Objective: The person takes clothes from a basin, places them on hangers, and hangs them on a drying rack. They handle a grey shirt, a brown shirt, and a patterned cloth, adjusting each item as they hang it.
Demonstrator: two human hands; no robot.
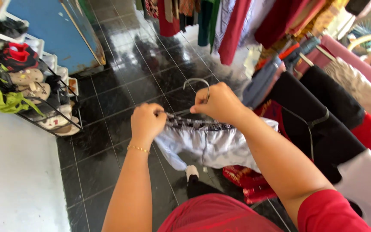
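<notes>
Over glossy black floor tiles [121, 81], the pale striped cloth garment [211, 146] looks about half hung: left hand [147, 122] pinches its dark patterned edge closed, right hand [220, 103] clenches the grey wire hanger [196, 81] just above, the rest drooping below both grips, unstraightened.

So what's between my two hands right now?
In the head view, a patterned waistband stretches between the left hand and right hand, white garment hanging below.
</notes>
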